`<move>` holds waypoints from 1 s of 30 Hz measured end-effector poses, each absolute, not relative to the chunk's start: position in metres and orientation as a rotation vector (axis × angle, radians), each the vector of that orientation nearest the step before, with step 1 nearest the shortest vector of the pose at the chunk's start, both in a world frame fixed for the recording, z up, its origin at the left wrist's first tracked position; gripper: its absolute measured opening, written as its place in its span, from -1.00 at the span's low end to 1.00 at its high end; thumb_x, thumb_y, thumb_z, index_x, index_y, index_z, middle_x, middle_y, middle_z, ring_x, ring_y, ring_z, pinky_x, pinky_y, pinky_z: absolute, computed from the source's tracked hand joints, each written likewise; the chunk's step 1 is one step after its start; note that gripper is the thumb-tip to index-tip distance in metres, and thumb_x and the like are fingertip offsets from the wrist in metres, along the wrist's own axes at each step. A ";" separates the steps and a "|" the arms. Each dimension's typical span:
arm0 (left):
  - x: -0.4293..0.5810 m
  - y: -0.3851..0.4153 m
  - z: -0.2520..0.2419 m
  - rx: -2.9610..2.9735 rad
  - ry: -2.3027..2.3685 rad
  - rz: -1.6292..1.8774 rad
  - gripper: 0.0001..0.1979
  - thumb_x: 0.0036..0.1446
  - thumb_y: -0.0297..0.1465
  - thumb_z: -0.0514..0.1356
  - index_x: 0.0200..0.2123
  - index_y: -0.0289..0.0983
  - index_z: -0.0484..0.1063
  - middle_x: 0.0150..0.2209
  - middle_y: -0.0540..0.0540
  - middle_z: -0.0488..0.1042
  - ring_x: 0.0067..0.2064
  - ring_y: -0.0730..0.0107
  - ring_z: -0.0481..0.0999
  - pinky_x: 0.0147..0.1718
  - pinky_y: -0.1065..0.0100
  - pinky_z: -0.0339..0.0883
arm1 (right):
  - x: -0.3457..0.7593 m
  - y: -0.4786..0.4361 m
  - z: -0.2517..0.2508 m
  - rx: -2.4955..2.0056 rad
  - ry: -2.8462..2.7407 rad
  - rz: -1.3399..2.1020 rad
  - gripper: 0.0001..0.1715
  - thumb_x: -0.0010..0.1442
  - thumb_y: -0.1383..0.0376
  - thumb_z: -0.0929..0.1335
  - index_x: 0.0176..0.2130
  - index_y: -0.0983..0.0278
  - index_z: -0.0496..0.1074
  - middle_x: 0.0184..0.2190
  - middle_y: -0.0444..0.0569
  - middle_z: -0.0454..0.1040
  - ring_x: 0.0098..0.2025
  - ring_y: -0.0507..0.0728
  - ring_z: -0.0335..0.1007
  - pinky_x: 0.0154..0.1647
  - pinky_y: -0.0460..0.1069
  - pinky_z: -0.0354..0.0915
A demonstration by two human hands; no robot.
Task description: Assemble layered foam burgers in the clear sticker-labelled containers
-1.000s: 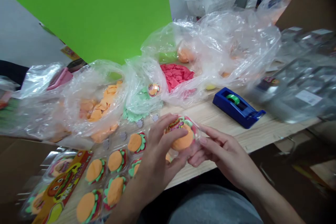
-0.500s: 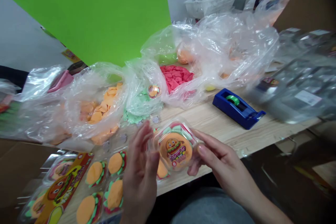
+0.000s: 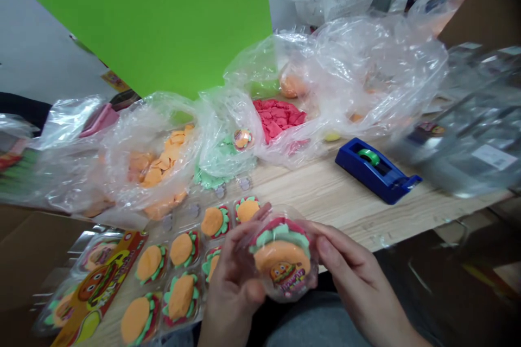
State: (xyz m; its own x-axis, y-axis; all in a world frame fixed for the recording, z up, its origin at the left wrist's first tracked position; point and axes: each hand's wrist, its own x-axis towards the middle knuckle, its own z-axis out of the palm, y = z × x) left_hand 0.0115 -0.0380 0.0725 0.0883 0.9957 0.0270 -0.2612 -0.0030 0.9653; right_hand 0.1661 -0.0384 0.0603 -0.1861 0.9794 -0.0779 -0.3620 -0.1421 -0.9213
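Observation:
A clear plastic case (image 3: pixel 283 260) holds a toy burger with an orange bun, green and red layers and a burger sticker on its front. Both hands grip it low, near the table's front edge. My left hand (image 3: pixel 234 282) wraps its left side, with the thumb at the lower edge. On the right side, my right hand (image 3: pixel 345 265) pinches the case between thumb and fingers. Left of the hands lie clear trays with several toy burgers (image 3: pixel 181 297). Farther left, a printed burger card (image 3: pixel 97 282) lies across packed burgers.
A blue tape dispenser (image 3: pixel 376 171) stands right of centre. Plastic bags with orange pieces (image 3: pixel 163 165), green pieces (image 3: pixel 217 165) and red pieces (image 3: pixel 277 119) line the back. Clear containers (image 3: pixel 472 146) are at the right, a white basket (image 3: pixel 342 2) behind.
My left hand has moved from beside the case to closing around it. The case has tilted and come lower and slightly right, and more of the burgers in the trays now shows.

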 end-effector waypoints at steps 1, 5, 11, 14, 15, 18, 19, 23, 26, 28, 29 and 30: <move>0.012 -0.039 0.072 1.026 0.911 1.275 -0.63 -0.02 -0.11 0.16 -0.11 -0.02 0.33 0.12 -0.02 0.25 0.07 0.14 0.31 -0.06 0.18 0.32 | 0.166 -0.040 0.058 -0.909 -0.988 1.542 -0.70 0.22 0.26 0.21 -0.10 -0.02 0.39 -0.38 -0.12 0.38 -0.43 0.00 0.27 -0.41 -0.09 0.25; 0.013 -0.042 0.071 0.905 0.908 1.286 -0.73 0.12 -0.17 0.05 -0.16 -0.07 0.42 0.08 -0.03 0.30 0.05 0.26 0.34 -0.11 0.31 0.36 | 0.166 -0.043 0.053 -0.935 -1.043 1.451 -0.70 0.20 0.29 0.23 -0.11 -0.01 0.40 -0.33 -0.10 0.31 -0.24 0.06 0.23 -0.25 -0.06 0.20; 0.019 -0.048 0.069 0.815 1.076 1.312 -0.86 0.11 -0.31 0.12 -0.32 -0.11 0.49 -0.10 0.02 0.47 -0.01 0.38 0.38 -0.10 0.40 0.32 | 0.174 -0.044 0.055 -0.984 -1.240 1.299 -0.71 0.17 0.33 0.26 -0.14 -0.01 0.39 -0.37 -0.12 0.32 -0.28 0.04 0.25 -0.30 -0.09 0.23; 0.016 -0.049 0.067 0.815 1.110 1.224 -0.87 0.09 -0.31 0.13 -0.36 -0.14 0.48 -0.15 0.00 0.48 -0.07 0.35 0.43 -0.13 0.36 0.32 | 0.177 -0.042 0.058 -0.995 -1.360 1.269 -0.71 0.14 0.32 0.29 -0.13 0.00 0.38 -0.40 -0.12 0.34 -0.32 0.05 0.28 -0.34 -0.08 0.24; 0.014 -0.049 0.066 0.873 1.131 1.170 -0.89 0.07 -0.30 0.15 -0.36 -0.15 0.47 -0.14 -0.01 0.47 -0.08 0.33 0.42 -0.13 0.36 0.31 | 0.178 -0.041 0.059 -1.012 -1.390 1.282 -0.71 0.14 0.33 0.29 -0.14 0.01 0.39 -0.41 -0.12 0.34 -0.34 0.04 0.29 -0.37 -0.08 0.24; 0.007 -0.049 0.065 1.117 1.222 0.965 -0.88 0.05 -0.33 0.17 -0.31 -0.16 0.45 -0.13 -0.04 0.43 -0.08 0.33 0.39 -0.12 0.36 0.27 | 0.181 -0.040 0.056 -1.062 -1.454 1.313 -0.74 0.15 0.35 0.29 -0.18 0.05 0.43 -0.43 -0.12 0.36 -0.36 0.03 0.31 -0.38 -0.09 0.24; 0.006 -0.049 0.065 1.195 1.252 0.911 -0.88 0.06 -0.34 0.16 -0.30 -0.16 0.44 -0.14 -0.04 0.42 -0.08 0.33 0.37 -0.11 0.37 0.25 | 0.182 -0.042 0.054 -1.071 -1.459 1.320 -0.74 0.15 0.36 0.28 -0.18 0.06 0.43 -0.42 -0.12 0.37 -0.34 0.03 0.32 -0.36 -0.09 0.24; 0.012 -0.054 0.057 1.321 1.310 0.776 -0.88 0.09 -0.35 0.12 -0.29 -0.18 0.41 -0.28 -0.03 0.39 -0.19 0.38 0.38 -0.17 0.40 0.23 | 0.190 -0.055 0.038 -1.149 -1.447 1.353 -0.80 0.16 0.35 0.26 -0.25 0.12 0.44 -0.41 -0.12 0.40 -0.33 0.03 0.33 -0.33 -0.10 0.23; 0.024 -0.064 0.041 1.282 1.220 0.666 -0.85 0.13 -0.30 0.06 -0.30 -0.21 0.38 -0.34 -0.03 0.39 -0.26 0.39 0.39 -0.24 0.41 0.24 | 0.201 -0.069 0.025 -1.258 -1.442 1.427 -0.82 0.17 0.29 0.25 -0.33 0.17 0.45 -0.46 -0.10 0.38 -0.36 0.04 0.34 -0.35 -0.10 0.24; 0.031 -0.073 0.026 1.300 1.168 0.633 -0.80 0.13 -0.26 0.05 -0.31 -0.22 0.39 -0.35 -0.05 0.38 -0.26 0.37 0.39 -0.25 0.41 0.23 | 0.209 -0.079 0.016 -1.324 -1.447 1.500 -0.78 0.16 0.23 0.25 -0.37 0.19 0.46 -0.46 -0.08 0.38 -0.37 0.06 0.35 -0.35 -0.09 0.25; 0.034 -0.078 0.017 1.312 1.159 0.622 -0.78 0.12 -0.24 0.05 -0.31 -0.23 0.40 -0.36 -0.06 0.37 -0.28 0.38 0.38 -0.26 0.41 0.22 | 0.212 -0.085 0.011 -1.361 -1.450 1.530 -0.76 0.16 0.20 0.25 -0.39 0.20 0.47 -0.46 -0.07 0.39 -0.37 0.06 0.35 -0.34 -0.08 0.26; 0.036 -0.082 0.010 1.320 1.158 0.611 -0.76 0.11 -0.22 0.05 -0.33 -0.23 0.41 -0.38 -0.06 0.36 -0.30 0.38 0.38 -0.28 0.41 0.22 | 0.214 -0.090 0.006 -1.397 -1.447 1.546 -0.74 0.14 0.17 0.25 -0.41 0.19 0.48 -0.47 -0.07 0.39 -0.38 0.07 0.36 -0.34 -0.07 0.26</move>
State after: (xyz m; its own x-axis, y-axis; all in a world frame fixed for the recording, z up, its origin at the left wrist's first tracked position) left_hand 0.0361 -0.0822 0.0095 0.3627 0.8832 -0.2974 0.2529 0.2139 0.9435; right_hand 0.2140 -0.0899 0.0063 -0.2696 0.9192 -0.2870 0.2258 -0.2294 -0.9468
